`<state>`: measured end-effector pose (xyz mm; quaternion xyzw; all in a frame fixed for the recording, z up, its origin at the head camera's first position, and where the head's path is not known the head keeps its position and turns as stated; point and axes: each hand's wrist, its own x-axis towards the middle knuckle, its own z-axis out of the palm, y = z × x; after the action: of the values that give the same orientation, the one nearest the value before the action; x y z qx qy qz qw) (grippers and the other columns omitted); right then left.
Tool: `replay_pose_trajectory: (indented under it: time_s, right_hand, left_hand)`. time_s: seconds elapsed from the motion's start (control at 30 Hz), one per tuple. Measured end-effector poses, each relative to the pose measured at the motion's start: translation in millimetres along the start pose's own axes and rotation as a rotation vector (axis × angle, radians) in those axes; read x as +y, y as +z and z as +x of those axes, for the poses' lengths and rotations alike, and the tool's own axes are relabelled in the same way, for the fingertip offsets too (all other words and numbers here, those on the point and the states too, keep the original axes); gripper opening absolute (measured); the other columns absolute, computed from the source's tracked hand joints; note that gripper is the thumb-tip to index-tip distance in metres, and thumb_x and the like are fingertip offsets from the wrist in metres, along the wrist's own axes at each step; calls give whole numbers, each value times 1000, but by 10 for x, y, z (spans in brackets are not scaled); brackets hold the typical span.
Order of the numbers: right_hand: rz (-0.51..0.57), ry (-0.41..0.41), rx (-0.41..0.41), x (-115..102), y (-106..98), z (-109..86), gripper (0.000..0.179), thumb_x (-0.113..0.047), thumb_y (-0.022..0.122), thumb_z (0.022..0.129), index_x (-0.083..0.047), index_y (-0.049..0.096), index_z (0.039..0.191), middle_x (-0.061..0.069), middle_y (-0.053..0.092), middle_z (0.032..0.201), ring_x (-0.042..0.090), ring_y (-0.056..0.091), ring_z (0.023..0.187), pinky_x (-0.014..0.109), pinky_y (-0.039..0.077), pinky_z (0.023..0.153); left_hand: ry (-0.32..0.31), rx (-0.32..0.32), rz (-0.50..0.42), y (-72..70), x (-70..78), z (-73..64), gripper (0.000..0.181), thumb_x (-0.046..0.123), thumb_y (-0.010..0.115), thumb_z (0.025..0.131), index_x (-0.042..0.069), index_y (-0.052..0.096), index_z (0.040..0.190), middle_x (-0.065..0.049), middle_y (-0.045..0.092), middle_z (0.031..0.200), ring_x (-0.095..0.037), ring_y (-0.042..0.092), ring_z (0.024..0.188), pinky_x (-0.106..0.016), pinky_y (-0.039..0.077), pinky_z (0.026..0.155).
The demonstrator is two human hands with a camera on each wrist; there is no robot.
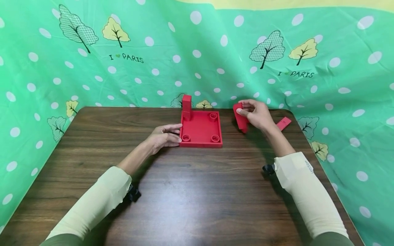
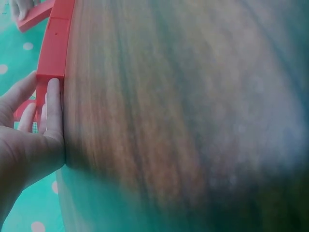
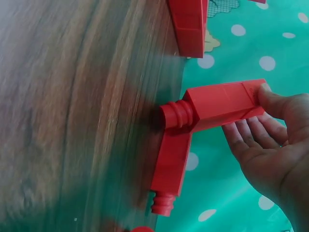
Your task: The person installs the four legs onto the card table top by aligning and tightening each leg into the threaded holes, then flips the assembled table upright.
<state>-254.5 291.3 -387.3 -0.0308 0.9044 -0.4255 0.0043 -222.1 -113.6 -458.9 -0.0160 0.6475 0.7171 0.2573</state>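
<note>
A square red panel (image 1: 201, 128) with a raised rim lies on the table. One red leg (image 1: 186, 106) stands upright at its far left corner; round threaded sockets show at the other three. My left hand (image 1: 163, 137) touches the panel's left side with extended fingers, its thumb at the rim in the left wrist view. To the right of the panel, my right hand (image 1: 258, 114) pinches one end of a red leg (image 3: 224, 102), held tilted with its threaded end low. Another red leg (image 3: 171, 162), also threaded, lies just behind that end; whether they touch I cannot tell.
Farther right, a red piece (image 1: 284, 123) lies on the brown table (image 1: 197, 198), partly hidden by the right forearm. A green dotted cloth (image 1: 197, 68) hangs behind the table and along both sides.
</note>
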Motion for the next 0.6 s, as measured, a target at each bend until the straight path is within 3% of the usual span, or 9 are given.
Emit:
replay_pose_trajectory:
  time_s: [0.43, 0.6]
  right_hand:
    - [75, -14, 60, -113, 104, 47, 48, -27, 75, 111, -3, 68, 152, 24, 70, 150, 37, 66, 138, 47, 55, 119]
    - [95, -34, 88, -148, 161, 77, 45, -25, 76, 110, -4, 70, 150, 23, 71, 148, 35, 67, 138, 50, 55, 122]
  left_hand:
    - [-9, 5, -1, 2, 10, 18, 78, -18, 71, 96, 10, 56, 167, -17, 61, 150, -13, 77, 99, -34, 72, 93]
    - [-6, 9, 0, 1, 9, 15, 78, -18, 71, 95, 10, 56, 167, -17, 62, 150, -13, 76, 99, -33, 72, 90]
